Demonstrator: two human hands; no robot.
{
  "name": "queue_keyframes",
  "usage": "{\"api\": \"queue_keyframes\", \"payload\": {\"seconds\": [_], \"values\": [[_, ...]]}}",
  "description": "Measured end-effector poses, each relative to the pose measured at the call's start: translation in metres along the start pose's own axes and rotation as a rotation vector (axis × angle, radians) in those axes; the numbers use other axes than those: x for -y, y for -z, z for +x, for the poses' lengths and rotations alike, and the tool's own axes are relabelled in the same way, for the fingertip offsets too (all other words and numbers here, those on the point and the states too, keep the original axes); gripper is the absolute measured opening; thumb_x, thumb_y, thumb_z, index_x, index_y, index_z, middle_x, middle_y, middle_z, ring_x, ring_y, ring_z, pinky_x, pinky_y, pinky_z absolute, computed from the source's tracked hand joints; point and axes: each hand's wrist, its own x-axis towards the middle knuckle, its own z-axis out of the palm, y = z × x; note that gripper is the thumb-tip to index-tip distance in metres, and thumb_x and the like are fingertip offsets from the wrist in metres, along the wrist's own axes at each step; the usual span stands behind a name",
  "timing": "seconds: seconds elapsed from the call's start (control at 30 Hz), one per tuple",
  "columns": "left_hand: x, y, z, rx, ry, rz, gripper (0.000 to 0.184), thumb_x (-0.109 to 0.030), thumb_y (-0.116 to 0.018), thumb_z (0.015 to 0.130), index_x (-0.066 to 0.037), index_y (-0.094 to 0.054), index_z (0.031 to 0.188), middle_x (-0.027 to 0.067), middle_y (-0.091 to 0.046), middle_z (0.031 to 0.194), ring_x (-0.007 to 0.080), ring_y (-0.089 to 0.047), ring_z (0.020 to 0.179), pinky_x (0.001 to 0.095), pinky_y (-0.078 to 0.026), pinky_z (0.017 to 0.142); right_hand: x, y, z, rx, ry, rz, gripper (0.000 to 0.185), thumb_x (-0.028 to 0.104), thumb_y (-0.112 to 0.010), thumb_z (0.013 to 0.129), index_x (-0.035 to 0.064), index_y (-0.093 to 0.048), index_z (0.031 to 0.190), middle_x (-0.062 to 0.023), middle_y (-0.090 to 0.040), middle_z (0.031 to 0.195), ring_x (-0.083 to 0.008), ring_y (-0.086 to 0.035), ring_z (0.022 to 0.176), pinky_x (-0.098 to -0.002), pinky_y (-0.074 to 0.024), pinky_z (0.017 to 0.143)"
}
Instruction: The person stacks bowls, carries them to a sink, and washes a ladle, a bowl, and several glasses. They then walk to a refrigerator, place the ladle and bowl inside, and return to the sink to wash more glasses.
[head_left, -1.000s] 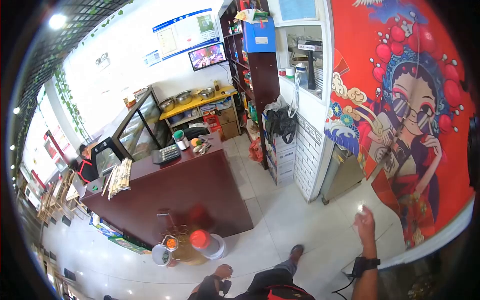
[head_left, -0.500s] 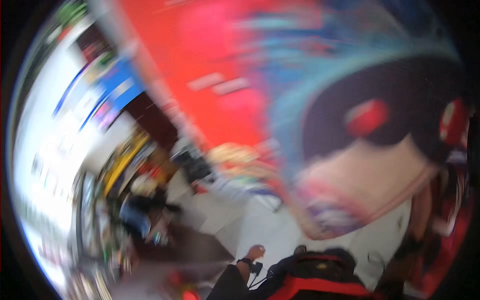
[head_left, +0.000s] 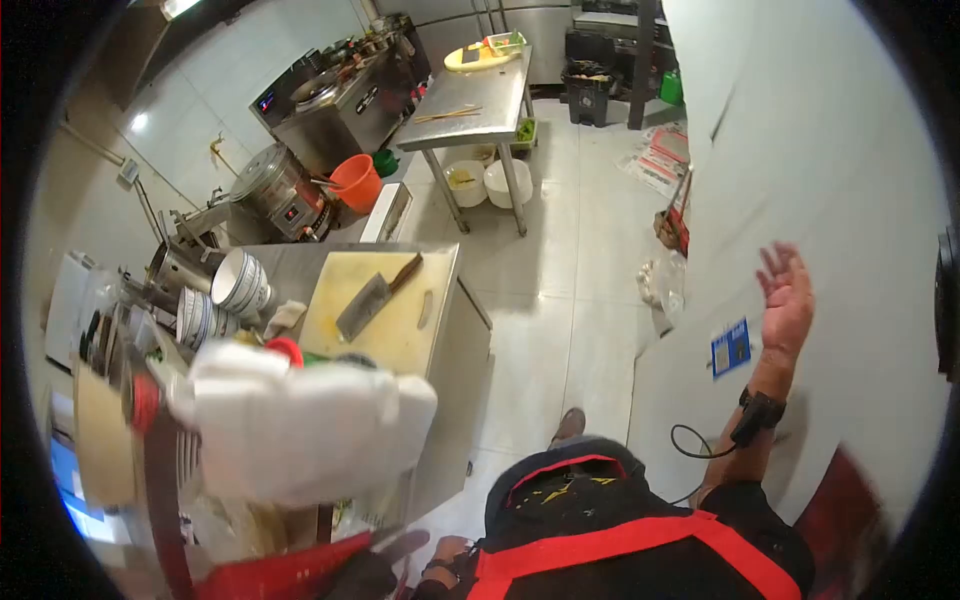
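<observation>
My right hand (head_left: 787,305) is raised at the right with its fingers stretched out, holding nothing. It is beside a white wall or door panel (head_left: 840,200) bearing a blue label (head_left: 730,348); I cannot tell whether it touches the panel. A dark band with a black cable sits on the right wrist. My left hand (head_left: 452,548) is low at the bottom centre, small and partly hidden, so its fingers cannot be made out. Left of it is the steel counter, where a cleaver (head_left: 372,300) with a wooden handle lies on a yellowish cutting board (head_left: 335,275).
A blurred white bundle (head_left: 300,425) is close at the left. Stacked bowls (head_left: 240,285) stand behind it. Farther back are an orange bucket (head_left: 356,182), a steel table (head_left: 480,95) with chopsticks, and a black bin (head_left: 587,95). Tiled floor (head_left: 540,265) runs between counter and wall.
The view has swung from a red wall and a large colourful picture to a kitchen. My right hand has come into view; my left hand now shows lower and farther left.
</observation>
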Motion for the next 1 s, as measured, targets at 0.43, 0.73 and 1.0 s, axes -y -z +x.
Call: {"api": "queue_keyframes", "payload": {"seconds": [0.43, 0.73, 1.0], "values": [[0.006, 0.223, 0.355, -0.092, 0.676, -1.169, 0.028, -0.017, -0.056, 0.089, -0.001, -0.063, 0.111, 0.0116, -0.069, 0.087, 0.0209, -0.069, 0.070, 0.0352, -0.056, 0.059, -0.196, -0.149, 0.270, 0.478, -0.461, -0.264, 0.032, 0.016, -0.052, 0.098, -0.0038, -0.054, 0.123, -0.0139, -0.064, 0.111, -0.0208, -0.067, 0.092, -0.0286, -0.0558, 0.072], [0.064, 0.466, 0.665, 0.109, 0.239, -0.463, 0.032, -0.017, -0.057, 0.086, 0.001, -0.061, 0.112, 0.0124, -0.069, 0.093, 0.0228, -0.069, 0.077, 0.0316, -0.054, 0.063, -0.241, -0.220, 0.540, 0.318, -0.386, -0.346, 0.034, 0.018, -0.054, 0.097, -0.0054, -0.053, 0.122, -0.0150, -0.065, 0.108, -0.0189, -0.067, 0.088, -0.0257, -0.0547, 0.069], [0.060, 0.717, 0.914, 0.109, 0.512, -1.109, 0.046, -0.017, -0.058, 0.087, -0.001, -0.050, 0.130, 0.0135, -0.068, 0.099, 0.0225, -0.068, 0.083, 0.0357, -0.054, 0.069, -0.361, -0.276, 0.770, 0.319, -0.426, -0.257, 0.036, 0.016, -0.052, 0.097, -0.0058, -0.050, 0.125, -0.0163, -0.064, 0.107, -0.0192, -0.067, 0.086, -0.0256, -0.0543, 0.068]]}}
